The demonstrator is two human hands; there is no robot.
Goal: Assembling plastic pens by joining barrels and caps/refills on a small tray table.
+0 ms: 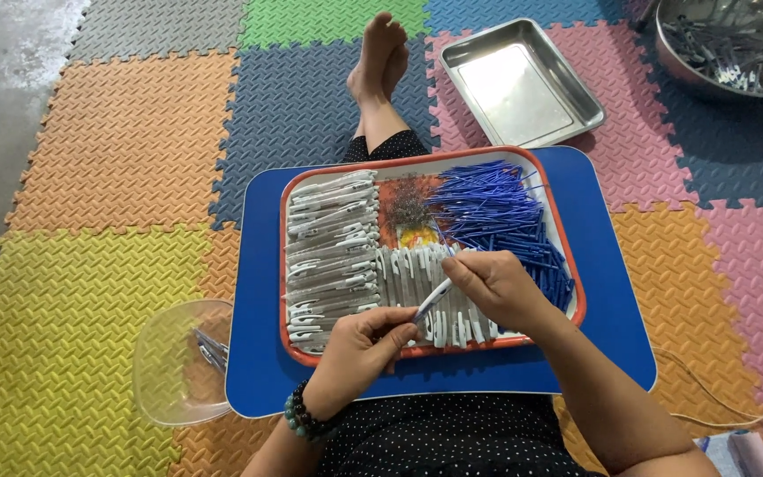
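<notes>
Both hands meet over the near edge of the orange-rimmed white plastic tray (286,265). Left hand (359,353) and right hand (496,287) share one slim white plastic pen barrel (434,299), held tilted, low end toward the left. Left fingers (396,331) curled and pressed together around the lower end; right fingers (463,269) pinching the upper end. Barrel sits just above the tray's front row, not touching it as far as I can tell.

Tray contents: grey-white pen barrels with clips (333,238) stacked flat in the left half and along the front; loose pile of thin blue plastic refill tubes (496,216) right half; small heap of tiny dark metal springs (410,208) centre back. Whether a refill is already inside the held barrel: cannot tell.

Tray rests on a blue rounded lap board (607,291) across the person's legs. Beaded dark bracelet (302,422) on left wrist.

Around: clear plastic bowl (165,371) on the floor at left, touching the board's edge, a few finished pieces inside. Empty-looking rectangular stainless steel pan (523,84) beyond the board, near the bare foot (380,57). Round steel bowl (726,44) with grey parts far right. Floor is coloured interlocking foam mats (117,141). Nothing blocks either hand; right forearm covers the tray's near right corner.
</notes>
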